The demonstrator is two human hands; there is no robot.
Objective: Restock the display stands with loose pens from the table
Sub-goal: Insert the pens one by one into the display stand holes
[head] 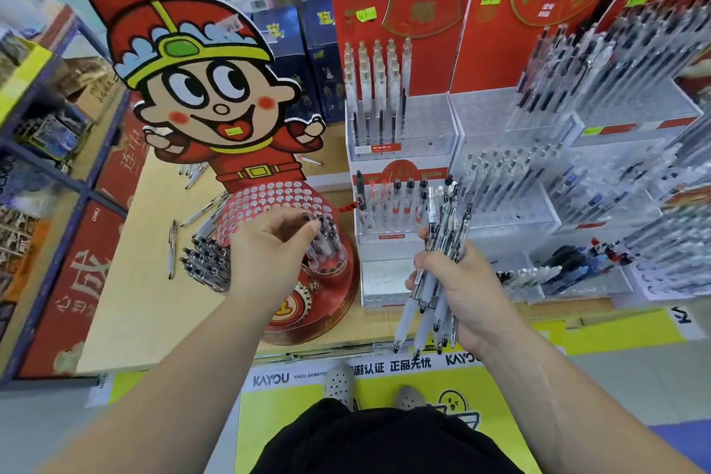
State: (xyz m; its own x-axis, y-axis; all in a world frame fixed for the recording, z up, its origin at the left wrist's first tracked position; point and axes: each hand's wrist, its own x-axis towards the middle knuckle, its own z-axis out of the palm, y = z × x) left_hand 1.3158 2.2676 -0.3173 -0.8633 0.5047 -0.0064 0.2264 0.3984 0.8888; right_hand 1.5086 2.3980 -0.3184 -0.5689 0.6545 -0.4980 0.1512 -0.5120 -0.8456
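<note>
1. the left hand [269, 246] reaches forward with its fingers curled, the fingertips at the tops of the standing pens [327, 242]. whether it pinches one of them cannot be told.
2. those standing pens are upright in holes on the right side of the round red stand [265, 200], which lies directly under and ahead of the left hand.
3. a cartoon figure [200, 81] in a red hat rises from the back of that stand, beyond the left hand.
4. the right hand [458, 289] is wrapped tightly round a bundle of pens [442, 235]. their clicker ends fan up above the fist and their tips hang below it.
5. loose pens [204, 262] lie heaped on the table [146, 304] just left of the left hand, with a few single ones scattered farther left and beyond it.
6. a clear tiered stand [404, 135] with upright pens and a red backing card stands ahead of the right hand. more such stands, full of pens, are to that hand's right.
</note>
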